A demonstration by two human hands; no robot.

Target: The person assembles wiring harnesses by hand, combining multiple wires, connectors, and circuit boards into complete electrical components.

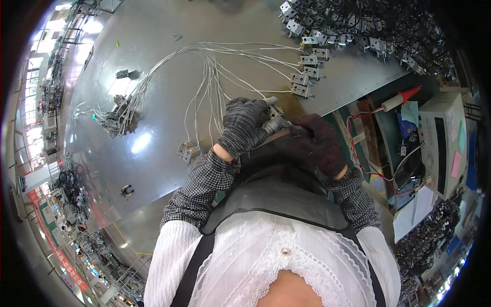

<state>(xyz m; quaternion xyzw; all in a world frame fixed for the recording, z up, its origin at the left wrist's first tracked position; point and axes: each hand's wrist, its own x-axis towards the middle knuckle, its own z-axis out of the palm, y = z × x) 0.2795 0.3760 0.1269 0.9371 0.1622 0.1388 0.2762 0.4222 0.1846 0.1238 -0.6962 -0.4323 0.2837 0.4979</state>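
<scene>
My left hand (242,125), in a grey striped knit glove, is closed on a small metal block (276,112) near the table's front edge. Its thumb and fingertips pinch the block, and a white wire runs toward it. My right hand (321,143), in a dark maroon glove, is curled just to the right of the block. Whatever its fingers hold is hidden. Beyond my hands, several similar metal blocks (309,60) stand in a column, joined to long white wires (202,47). These wires sweep left to a cluster of metal parts (120,116).
Dark cabled metal parts (376,43) are heaped at the far right. A red-tipped probe (401,98) lies near a beige instrument box (444,143) on the right. More blocks (186,151) lie left of my left wrist. A small dark part (122,74) rests on the metal table (169,112).
</scene>
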